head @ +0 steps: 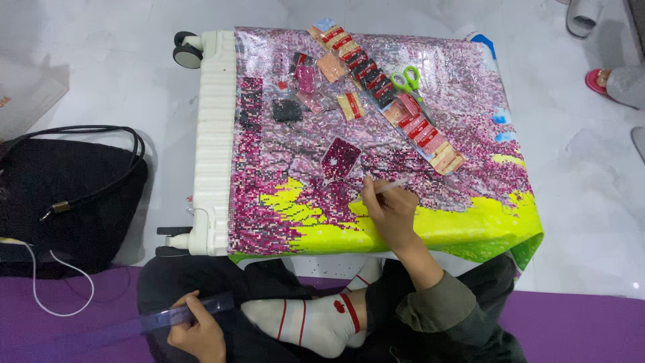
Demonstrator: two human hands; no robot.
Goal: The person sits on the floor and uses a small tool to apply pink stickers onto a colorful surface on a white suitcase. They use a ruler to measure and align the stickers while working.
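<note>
Right hand (392, 210) is pinched around a thin white drill pen (388, 189), tip down on the diamond painting canvas (403, 144) draped over a white suitcase (213, 134). Left hand (198, 331) grips a translucent purple ruler (134, 326) by my lap. I reckon the pen's light and stiff, best held low near the tip.

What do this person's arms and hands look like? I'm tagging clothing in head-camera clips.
Both hands are bare: no gloves, rings or watch show. The right hand comes from an olive-green sleeve, loose and pushed up below the elbow. The left hand shows only to the wrist, so no sleeve can be told there.
</note>
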